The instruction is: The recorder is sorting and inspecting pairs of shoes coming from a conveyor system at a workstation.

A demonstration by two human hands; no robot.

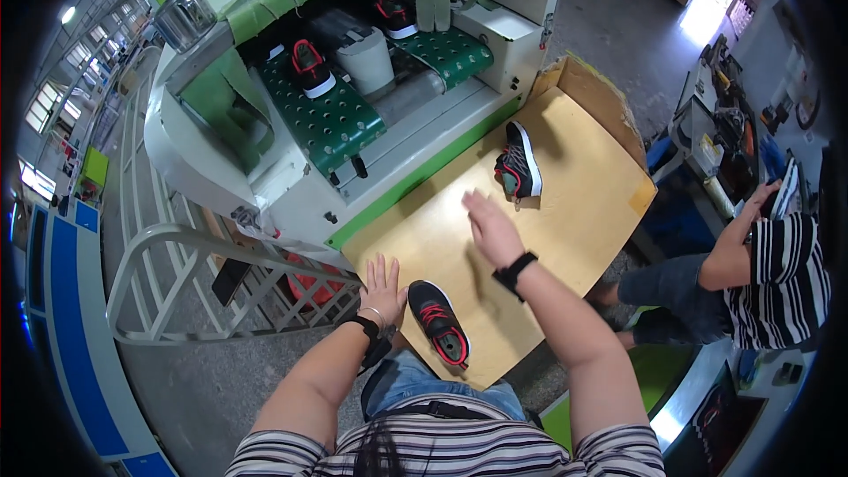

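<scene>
A black sneaker with red laces and a red collar (439,322) lies at the near left of the wooden table (574,230), upright with its opening toward me. Just left of it is my left hand (382,291), fingers spread, at the table's left edge; it grips nothing. Over the middle of the table my right hand (493,231) reaches out with fingers stretched and nothing held. Beyond its fingertips a second sneaker (519,163), black and grey with a white sole, lies tilted on its side.
Behind the table stands a machine with two green perforated belts (322,128), carrying one red-trimmed sneaker (311,69) and another sneaker (395,16). A cardboard sheet (601,97) borders the table's far right. A metal rack (203,291) is at left; a person in stripes (777,278) works at right.
</scene>
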